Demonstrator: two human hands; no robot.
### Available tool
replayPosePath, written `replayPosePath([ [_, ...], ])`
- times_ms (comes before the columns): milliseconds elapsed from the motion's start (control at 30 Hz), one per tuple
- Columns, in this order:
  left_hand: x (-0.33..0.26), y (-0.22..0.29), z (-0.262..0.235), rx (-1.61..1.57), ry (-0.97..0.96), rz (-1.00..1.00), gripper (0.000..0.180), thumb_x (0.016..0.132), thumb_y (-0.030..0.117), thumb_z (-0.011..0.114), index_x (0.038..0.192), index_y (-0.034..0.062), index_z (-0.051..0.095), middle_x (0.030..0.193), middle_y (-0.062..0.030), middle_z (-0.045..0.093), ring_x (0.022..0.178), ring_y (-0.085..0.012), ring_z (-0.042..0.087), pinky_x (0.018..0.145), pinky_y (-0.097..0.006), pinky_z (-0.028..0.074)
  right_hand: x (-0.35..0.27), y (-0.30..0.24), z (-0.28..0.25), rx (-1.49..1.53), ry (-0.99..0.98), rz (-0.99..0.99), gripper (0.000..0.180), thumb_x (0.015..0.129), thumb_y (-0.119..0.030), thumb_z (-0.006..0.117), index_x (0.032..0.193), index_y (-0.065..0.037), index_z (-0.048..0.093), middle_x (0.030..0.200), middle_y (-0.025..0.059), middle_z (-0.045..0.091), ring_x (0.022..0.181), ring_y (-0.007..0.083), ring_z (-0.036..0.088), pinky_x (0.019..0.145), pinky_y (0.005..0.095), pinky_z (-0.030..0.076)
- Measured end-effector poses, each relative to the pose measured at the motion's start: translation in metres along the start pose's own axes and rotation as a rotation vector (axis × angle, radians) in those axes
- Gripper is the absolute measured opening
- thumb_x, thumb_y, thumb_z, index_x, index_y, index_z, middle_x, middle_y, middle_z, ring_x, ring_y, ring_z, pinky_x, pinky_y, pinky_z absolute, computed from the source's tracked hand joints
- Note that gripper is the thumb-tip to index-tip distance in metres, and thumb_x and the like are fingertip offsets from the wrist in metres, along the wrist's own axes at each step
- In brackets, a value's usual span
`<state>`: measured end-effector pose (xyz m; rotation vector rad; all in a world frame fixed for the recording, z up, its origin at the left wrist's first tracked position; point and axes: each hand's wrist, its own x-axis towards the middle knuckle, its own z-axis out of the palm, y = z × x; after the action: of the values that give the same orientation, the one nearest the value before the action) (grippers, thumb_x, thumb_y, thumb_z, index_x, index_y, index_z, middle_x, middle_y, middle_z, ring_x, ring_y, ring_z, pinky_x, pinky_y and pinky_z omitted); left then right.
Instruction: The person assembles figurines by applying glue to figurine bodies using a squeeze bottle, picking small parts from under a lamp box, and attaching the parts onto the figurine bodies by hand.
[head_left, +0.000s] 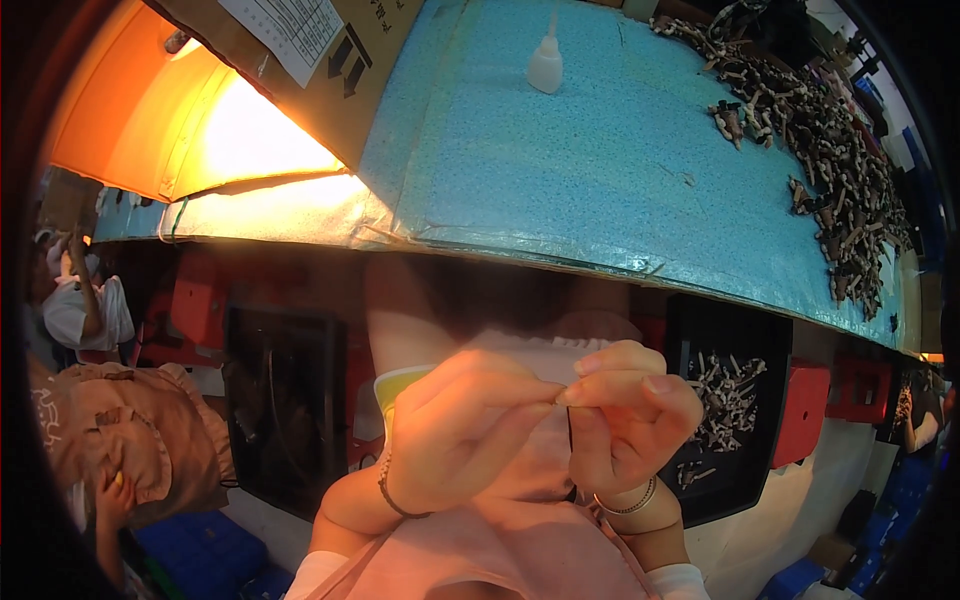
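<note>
Above my lap, my left hand (460, 420) and my right hand (640, 405) meet fingertip to fingertip. Both are closed in a pinch, thumbs against forefingers. Whatever sits between the fingertips is too small and too covered to name; only a thin dark sliver shows by the right thumb. To the right of my right hand stands a black tray (700, 508) holding a heap of small brown and white pieces (730, 400).
A blue-covered table (600, 150) bears a small white squeeze bottle (545, 68) and a long pile of dark and white pieces (850, 190). At left stand a cardboard box (375, 95), a glowing orange enclosure (190, 120) and another black tray (285, 400). Other people sit nearby.
</note>
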<state>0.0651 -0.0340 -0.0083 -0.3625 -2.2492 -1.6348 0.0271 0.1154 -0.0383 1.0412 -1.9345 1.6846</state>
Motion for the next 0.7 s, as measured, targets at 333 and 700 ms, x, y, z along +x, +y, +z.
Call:
replayPosePath([
  [333,-0.0022,-0.001,0.0054,-0.055,0.059,-0.058,0.015,0.071,-0.011,0.056,0.082,-0.0015,0.059,0.074,-0.0104,0.06,0.066,-0.017,0.056,0.059,-0.025,0.043,-0.0002,-0.003,0.0054,0.036,0.102,-0.031,0.043,0.074,0.008,0.061,0.109,-0.007,0.042,0.082,0.0077,0.062,0.081,0.0235,0.057,0.065,0.0317,0.044],
  [700,-0.0028,-0.0005,0.0102,0.137,0.123,0.086,0.021,0.064,-0.008,0.066,0.083,0.0008,0.062,0.072,-0.0085,0.059,0.061,-0.0193,0.055,0.052,-0.027,0.043,-0.0031,-0.0038,0.0058,0.131,0.124,0.042,0.046,0.075,0.009,0.058,0.114,-0.005,0.037,0.082,0.0101,0.061,0.085,0.0229,0.056,0.07,0.0307,0.045],
])
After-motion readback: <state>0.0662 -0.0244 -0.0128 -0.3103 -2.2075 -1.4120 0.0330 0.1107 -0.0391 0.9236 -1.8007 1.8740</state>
